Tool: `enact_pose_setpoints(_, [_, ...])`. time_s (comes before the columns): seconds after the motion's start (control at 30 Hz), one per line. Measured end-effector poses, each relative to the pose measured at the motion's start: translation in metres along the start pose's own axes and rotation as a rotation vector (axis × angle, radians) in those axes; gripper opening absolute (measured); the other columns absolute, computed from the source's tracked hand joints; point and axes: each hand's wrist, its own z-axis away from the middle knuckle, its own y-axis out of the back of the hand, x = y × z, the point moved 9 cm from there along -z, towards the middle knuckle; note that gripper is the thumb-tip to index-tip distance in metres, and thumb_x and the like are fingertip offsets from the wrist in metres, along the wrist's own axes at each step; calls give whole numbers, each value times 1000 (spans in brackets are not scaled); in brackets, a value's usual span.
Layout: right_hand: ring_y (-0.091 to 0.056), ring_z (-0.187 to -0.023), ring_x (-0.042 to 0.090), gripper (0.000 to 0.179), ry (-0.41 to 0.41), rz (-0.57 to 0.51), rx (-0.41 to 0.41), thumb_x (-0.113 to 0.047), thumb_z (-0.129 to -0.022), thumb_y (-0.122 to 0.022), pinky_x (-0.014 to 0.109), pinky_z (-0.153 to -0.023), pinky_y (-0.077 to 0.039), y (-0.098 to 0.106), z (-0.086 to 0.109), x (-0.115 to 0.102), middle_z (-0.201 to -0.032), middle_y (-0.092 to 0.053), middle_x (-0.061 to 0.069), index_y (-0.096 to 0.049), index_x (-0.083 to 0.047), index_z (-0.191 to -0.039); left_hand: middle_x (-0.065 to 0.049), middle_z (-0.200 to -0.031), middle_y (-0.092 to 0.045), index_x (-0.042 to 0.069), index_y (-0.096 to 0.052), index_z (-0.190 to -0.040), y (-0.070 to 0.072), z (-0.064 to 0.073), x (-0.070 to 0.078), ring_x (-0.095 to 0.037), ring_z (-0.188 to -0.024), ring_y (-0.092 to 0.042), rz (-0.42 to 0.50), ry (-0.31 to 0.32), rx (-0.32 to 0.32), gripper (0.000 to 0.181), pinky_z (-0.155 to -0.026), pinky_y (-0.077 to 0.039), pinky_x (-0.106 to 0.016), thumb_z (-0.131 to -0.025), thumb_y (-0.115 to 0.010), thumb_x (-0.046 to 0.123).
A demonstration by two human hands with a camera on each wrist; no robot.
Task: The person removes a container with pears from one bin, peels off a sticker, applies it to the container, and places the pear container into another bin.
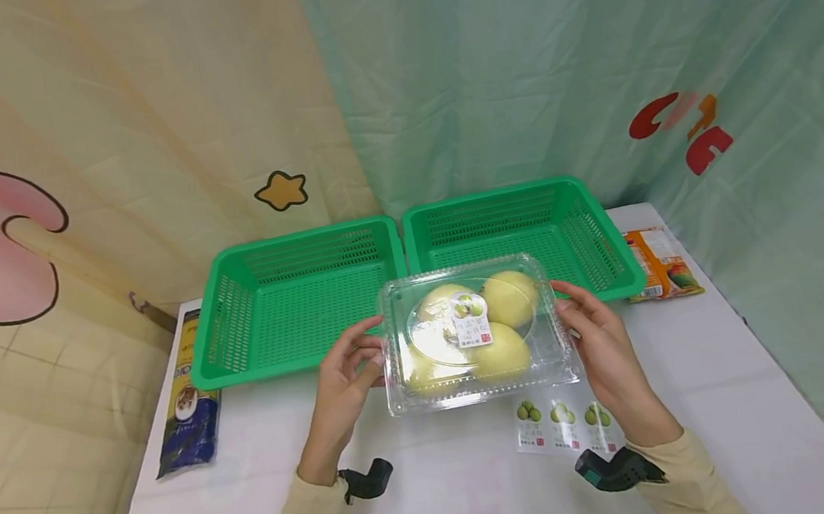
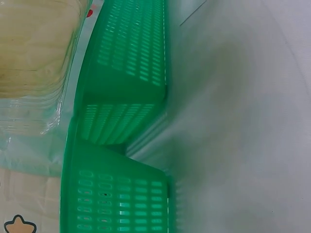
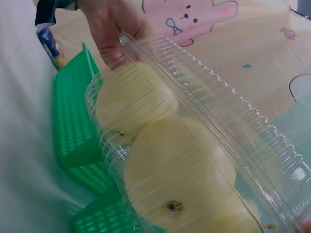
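Observation:
Both hands hold up a clear plastic clamshell box point(image 1: 476, 330) of several pale yellow round fruits point(image 1: 510, 298), which look like pears. A white label with green fruit pictures point(image 1: 470, 319) is stuck on its lid. My left hand point(image 1: 346, 385) grips the box's left side, fingers behind and thumb in front. At its right edge, my right hand point(image 1: 602, 346) pinches the rim. In the right wrist view the box point(image 3: 180, 160) fills the middle, with the left hand point(image 3: 114, 29) at its far end. The left wrist view shows only a corner of the box point(image 2: 34, 53).
Two green baskets point(image 1: 302, 361) point(image 1: 607, 249) stand side by side behind the box. A label sheet point(image 1: 564, 424) lies under the right hand's side. A blue and yellow packet point(image 1: 190, 406) lies at left, an orange packet point(image 1: 657, 265) at right. Curtains hang behind the white table point(image 1: 436, 489).

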Motion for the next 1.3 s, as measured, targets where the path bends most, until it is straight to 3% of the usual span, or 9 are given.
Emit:
enact_pose_setpoints(0.3, [-43, -99, 8, 44, 2, 92, 11, -20, -107, -46, 21, -82, -36, 2, -3, 0, -105, -48, -13, -41, -11, -150, -8, -113, -56, 13, -54, -142, -1, -3, -1, -8, -93, -61, -7, 51, 33, 49, -72, -62, -29, -97, -50, -6])
enact_pose_setpoints(0.47, [-42, -97, 8, 43, 16, 131, 21, -22, -107, -46, 20, -79, -36, 4, -5, -4, -105, -47, -12, -43, -11, -149, -14, -113, -57, 12, -55, -141, -2, -6, -2, -7, -93, -63, 1, 65, 41, 46, -72, -61, -28, -98, -54, -3])
enact_pose_setpoints(0.8, [-42, -97, 8, 43, 34, 115, 34, -20, -107, -46, 19, -79, -36, 6, -5, -7, -104, -47, -12, -43, -10, -148, -9, -110, -55, 11, -54, -141, -6, -9, -2, -8, -90, -61, 17, 36, 33, 49, -69, -60, -27, -95, -57, -7])
enact_pose_setpoints(1.3, [-42, -98, 8, 43, 44, 108, 51, -18, -107, -45, 18, -80, -37, 9, -6, -7, -104, -47, -12, -43, -9, -149, -3, -108, -55, 13, -56, -140, -9, -11, -5, -7, -88, -60, 20, 43, 49, 49, -68, -57, -27, -94, -57, -5])
